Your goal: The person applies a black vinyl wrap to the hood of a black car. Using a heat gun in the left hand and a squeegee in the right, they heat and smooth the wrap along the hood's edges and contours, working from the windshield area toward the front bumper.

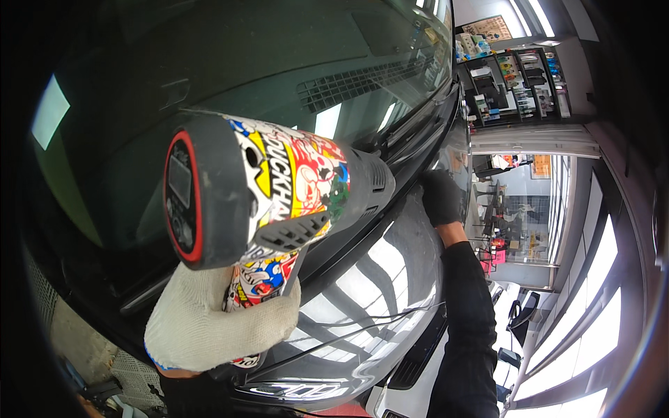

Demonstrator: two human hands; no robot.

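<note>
- The heat gun (300, 177) is held above the car hood (369, 282), its handle (259, 282) clamped in the left hand (219, 324).
- The right hand (442, 197) is set at the hood's edge; its finger spacing cannot be told.

Bright light is coming from long panels (592, 341) at right, and streaks are glaring across the glossy car hood (376, 279). The dark windshield (230, 63) is reflecting paler patches. Distant shelves (516, 83) are looking soft, the fisheye is bending straight edges, and a rainbow flare is tinting the dark rim at right.
</note>
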